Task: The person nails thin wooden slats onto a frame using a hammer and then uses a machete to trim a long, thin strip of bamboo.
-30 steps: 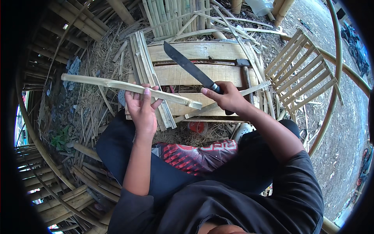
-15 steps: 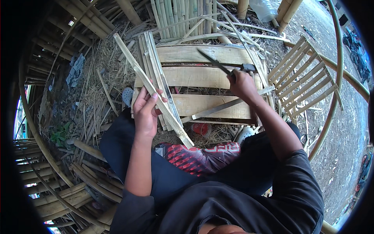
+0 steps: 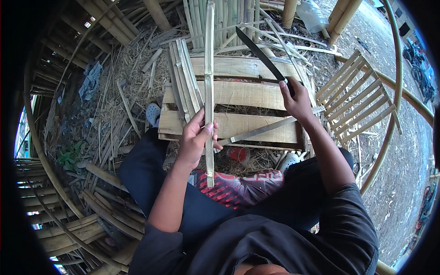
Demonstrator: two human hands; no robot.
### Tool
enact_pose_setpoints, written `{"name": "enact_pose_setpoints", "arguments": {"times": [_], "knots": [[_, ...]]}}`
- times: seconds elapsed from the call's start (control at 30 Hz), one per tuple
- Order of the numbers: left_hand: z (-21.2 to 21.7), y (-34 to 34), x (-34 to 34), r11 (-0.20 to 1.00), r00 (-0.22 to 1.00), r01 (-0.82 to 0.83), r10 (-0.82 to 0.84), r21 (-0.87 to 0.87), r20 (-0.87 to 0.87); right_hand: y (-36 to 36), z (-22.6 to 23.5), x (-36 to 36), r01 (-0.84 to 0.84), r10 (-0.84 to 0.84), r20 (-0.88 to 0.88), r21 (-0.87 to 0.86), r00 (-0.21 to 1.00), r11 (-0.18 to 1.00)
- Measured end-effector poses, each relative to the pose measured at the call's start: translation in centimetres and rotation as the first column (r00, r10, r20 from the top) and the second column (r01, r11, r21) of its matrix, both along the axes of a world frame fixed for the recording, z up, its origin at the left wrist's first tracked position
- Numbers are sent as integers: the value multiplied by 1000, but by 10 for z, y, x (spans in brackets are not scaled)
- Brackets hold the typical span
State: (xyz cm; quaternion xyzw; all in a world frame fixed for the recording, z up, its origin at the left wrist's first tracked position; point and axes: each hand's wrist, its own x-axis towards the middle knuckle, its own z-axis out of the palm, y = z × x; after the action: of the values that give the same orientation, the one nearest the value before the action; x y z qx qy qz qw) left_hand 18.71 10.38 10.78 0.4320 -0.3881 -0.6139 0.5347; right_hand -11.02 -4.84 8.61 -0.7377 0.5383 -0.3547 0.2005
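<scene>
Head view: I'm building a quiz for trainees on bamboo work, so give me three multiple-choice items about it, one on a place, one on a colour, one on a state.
1. Where does the small stack of bamboo slats lie?
A. on the wooden pallet
B. on the slatted chair
C. in the lap

2. What colour is the machete blade?
A. red
B. dark
C. white

3. How does the left hand hold the bamboo strip?
A. flat across the knees
B. bent into a hoop
C. pointing away from the body

Answers: 1 A, the slats rest on the pallet's left end. 2 B, the blade looks black. 3 C, the strip runs straight up the picture.
</scene>
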Motion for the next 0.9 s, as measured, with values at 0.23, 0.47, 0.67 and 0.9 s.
{"name": "enact_pose_setpoints", "arguments": {"times": [0.23, 0.47, 0.67, 0.9], "knots": [[-23, 4, -19, 998, 945, -34, 46, -44, 323, 30, 18, 18, -364, 317, -179, -457, 931, 811], [-35, 4, -36, 994, 863, 24, 33, -106, 503, 13, 16, -1, -457, 220, -435, -576, 873, 678], [-24, -6, -46, 988, 864, 19, 62, -155, 499, 12, 16, 0, -373, 115, -402, -654, 908, 658], [-24, -4, -52, 980, 827, 36, 82, -197, 556, 21, 13, 16, -262, 16, -477, -456, 879, 851]]}}
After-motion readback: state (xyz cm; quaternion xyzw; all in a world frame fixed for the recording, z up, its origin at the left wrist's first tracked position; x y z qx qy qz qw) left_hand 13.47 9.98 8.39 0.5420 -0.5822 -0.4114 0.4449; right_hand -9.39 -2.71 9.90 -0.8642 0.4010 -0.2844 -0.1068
